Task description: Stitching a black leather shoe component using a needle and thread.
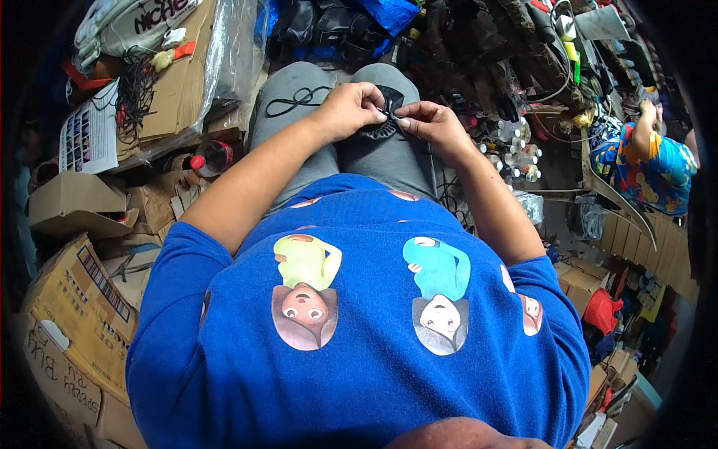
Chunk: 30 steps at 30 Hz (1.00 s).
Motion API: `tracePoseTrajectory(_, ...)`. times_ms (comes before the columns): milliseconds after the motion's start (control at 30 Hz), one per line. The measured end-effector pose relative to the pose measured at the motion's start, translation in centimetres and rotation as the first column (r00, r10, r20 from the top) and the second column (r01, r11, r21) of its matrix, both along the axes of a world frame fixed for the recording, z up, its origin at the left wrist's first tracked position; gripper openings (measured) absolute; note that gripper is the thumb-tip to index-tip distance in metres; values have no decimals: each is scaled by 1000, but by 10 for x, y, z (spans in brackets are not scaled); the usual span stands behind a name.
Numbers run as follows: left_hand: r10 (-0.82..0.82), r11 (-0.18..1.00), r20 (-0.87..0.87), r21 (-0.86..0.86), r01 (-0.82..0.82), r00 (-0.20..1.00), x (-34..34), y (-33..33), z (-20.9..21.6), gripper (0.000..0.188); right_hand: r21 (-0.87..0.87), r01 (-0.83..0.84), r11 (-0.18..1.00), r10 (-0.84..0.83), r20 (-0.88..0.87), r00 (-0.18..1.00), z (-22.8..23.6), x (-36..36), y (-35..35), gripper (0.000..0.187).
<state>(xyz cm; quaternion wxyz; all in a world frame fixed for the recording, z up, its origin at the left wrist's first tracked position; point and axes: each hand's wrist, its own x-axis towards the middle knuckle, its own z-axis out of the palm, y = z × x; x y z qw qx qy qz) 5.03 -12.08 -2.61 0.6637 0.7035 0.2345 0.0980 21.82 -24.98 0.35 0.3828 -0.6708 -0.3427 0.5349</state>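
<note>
On my right thigh lies a small black piece (pixel 380 133) with a ribbed or woven pattern; its exact kind is hard to make out. A thin black cord (pixel 281 105) loops over my left knee and runs toward my left hand (pixel 350 111). Thumb and fingers of that hand are pinched together at the piece's upper middle, on the cord as far as it shows. My right hand (pixel 435 129) pinches the black piece from its right side, fingertips almost touching the left ones. The fingers partly hide the spot between them.
Cardboard sheets (pixel 178 93) and a dark bottle with a red cap (pixel 213 159) are at my left, with cardboard boxes (pixel 78 202) nearer. Several small bottles (pixel 516 150) stand at my right. Black items on blue plastic (pixel 321 30) lie ahead. Another person in a colourful shirt (pixel 651 168) is far right.
</note>
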Motion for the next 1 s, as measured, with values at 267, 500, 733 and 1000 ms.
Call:
tracePoseTrajectory(267, -151, 791, -99, 584, 181, 984, 5, 14, 34, 10, 83, -206, 975, 183, 230, 956, 10, 9, 11, 11)
tracePoseTrajectory(500, -152, 784, -167, 580, 221, 974, -13, 13, 31, 11, 112, -49, 992, 53, -36, 998, -4, 29, -5, 14)
tracePoseTrajectory(733, -199, 798, -248, 521, 304, 948, 1, 10, 38, 16, 148, -71, 986, 61, 72, 996, -4, 33, -34, 11)
tracePoseTrajectory(1000, -281, 736, -209, 579, 350, 937, 3, 12, 40, 19, 151, -82, 985, 57, 164, 985, 51, 38, -29, 12)
